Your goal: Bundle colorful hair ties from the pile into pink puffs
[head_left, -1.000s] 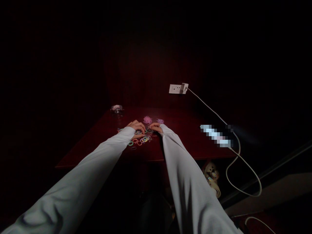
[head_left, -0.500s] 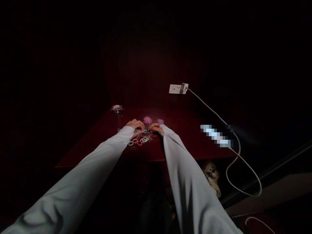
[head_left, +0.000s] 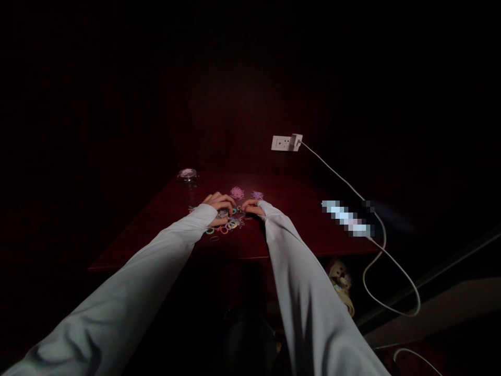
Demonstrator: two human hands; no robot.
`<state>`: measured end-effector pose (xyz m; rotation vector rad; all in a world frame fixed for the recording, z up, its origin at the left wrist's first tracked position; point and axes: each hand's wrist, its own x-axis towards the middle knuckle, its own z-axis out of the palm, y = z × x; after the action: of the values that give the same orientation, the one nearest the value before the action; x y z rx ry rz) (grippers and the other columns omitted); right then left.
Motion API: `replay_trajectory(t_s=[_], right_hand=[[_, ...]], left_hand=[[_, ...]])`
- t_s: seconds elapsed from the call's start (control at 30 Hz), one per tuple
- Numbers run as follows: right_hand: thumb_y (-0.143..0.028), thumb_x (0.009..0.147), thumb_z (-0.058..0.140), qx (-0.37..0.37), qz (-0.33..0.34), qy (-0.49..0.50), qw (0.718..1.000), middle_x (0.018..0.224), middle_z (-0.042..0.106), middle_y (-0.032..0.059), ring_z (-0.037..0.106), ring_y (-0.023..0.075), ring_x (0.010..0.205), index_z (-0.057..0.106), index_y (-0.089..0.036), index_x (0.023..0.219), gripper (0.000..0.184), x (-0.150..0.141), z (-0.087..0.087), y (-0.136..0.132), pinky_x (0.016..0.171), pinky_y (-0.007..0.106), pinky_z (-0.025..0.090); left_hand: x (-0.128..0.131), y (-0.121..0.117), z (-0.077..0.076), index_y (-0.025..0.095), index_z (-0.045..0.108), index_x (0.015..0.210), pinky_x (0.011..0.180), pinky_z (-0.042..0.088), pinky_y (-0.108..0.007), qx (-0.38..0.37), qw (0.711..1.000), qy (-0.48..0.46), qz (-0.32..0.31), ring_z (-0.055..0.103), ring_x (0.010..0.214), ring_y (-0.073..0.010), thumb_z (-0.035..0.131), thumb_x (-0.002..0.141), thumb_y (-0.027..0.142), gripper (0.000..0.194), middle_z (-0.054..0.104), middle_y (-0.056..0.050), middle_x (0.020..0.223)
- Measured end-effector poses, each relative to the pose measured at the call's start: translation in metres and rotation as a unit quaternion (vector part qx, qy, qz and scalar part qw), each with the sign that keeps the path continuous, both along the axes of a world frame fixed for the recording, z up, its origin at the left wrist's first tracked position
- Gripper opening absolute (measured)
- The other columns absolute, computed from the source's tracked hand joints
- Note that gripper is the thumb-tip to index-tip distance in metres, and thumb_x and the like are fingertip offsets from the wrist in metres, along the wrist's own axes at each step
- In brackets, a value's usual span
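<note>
My left hand [head_left: 219, 204] arches over a loose pile of multicoloured elastic bands [head_left: 235, 223], its thumb apart from its curved fingers. Facing it, my right hand [head_left: 252, 207] touches the right side of the pile, thumb and fingertips drawn together; what is between them is too small to make out. Larger ring-shaped hair ties [head_left: 224, 230] lie at the near side of the pile. Just beyond my hands are a pink heap of bands [head_left: 237, 192] and a smaller purple heap [head_left: 257, 195].
A clear jar [head_left: 188, 175] with pink contents stands at the back left of the dark red table [head_left: 297, 230]. A pixelated bright object [head_left: 346, 218] lies at the right with a white cable [head_left: 385, 245]. A wall socket [head_left: 281, 143] holds a plug. Beige clogs [head_left: 340, 277] are below the table's edge.
My left thumb and fingers closed in over the pile, then spread apart again lower over the rings. My right hand has shifted slightly to the right.
</note>
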<state>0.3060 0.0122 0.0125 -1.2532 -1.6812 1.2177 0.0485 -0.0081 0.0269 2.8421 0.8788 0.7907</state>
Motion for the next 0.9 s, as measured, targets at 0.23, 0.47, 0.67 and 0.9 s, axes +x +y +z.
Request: replay_trajectory(t_s=[0.23, 0.47, 0.67, 0.9], right_hand=[[-0.05, 0.059, 0.096, 0.004, 0.029, -0.054, 0.998, 0.066, 0.063, -0.0064, 0.052, 0.01, 0.065, 0.074, -0.02, 0.076, 0.041, 0.003, 0.004, -0.006, 0.064, 0.024, 0.039], [-0.043, 0.066, 0.094, 0.004, 0.042, -0.074, 0.996, 0.071, 0.064, -0.0043, 0.051, 0.0112, 0.068, 0.083, -0.018, 0.089, 0.035, 0.005, 0.012, -0.016, 0.065, 0.025, 0.037], [-0.048, 0.07, 0.093, 0.014, 0.052, -0.063, 0.997, 0.078, 0.067, -0.0026, 0.055, 0.0132, 0.074, 0.085, -0.019, 0.095, 0.04, 0.005, 0.01, -0.016, 0.074, 0.027, 0.044], [-0.041, 0.076, 0.088, 0.111, 0.049, -0.19, 0.974, 0.111, 0.074, 0.0023, 0.065, 0.0219, 0.106, 0.087, -0.024, 0.093, 0.024, 0.016, 0.018, -0.014, 0.104, 0.034, 0.046]], left_hand=[[0.001, 0.003, -0.004, 0.027, 0.078, 0.096, 0.099, 0.043, -0.041, -0.011, 1.0, -0.004, 0.007, 0.057, 0.111, -0.0273, 0.075, 0.087, 0.046, 0.021, 0.077, -0.003, 0.129], [0.0, 0.006, -0.007, 0.028, 0.077, 0.097, 0.098, 0.042, -0.04, -0.014, 1.0, -0.008, 0.009, 0.058, 0.113, -0.0264, 0.075, 0.088, 0.042, 0.017, 0.077, -0.001, 0.129], [0.0, 0.003, -0.005, 0.026, 0.074, 0.099, 0.097, 0.04, -0.039, -0.011, 1.0, -0.005, 0.01, 0.058, 0.112, -0.0258, 0.07, 0.087, 0.031, 0.013, 0.077, -0.002, 0.129], [-0.002, -0.002, 0.002, 0.026, 0.072, 0.103, 0.099, 0.037, -0.037, -0.018, 1.0, 0.009, 0.006, 0.057, 0.114, -0.0255, 0.076, 0.082, 0.032, 0.022, 0.076, -0.001, 0.132]])
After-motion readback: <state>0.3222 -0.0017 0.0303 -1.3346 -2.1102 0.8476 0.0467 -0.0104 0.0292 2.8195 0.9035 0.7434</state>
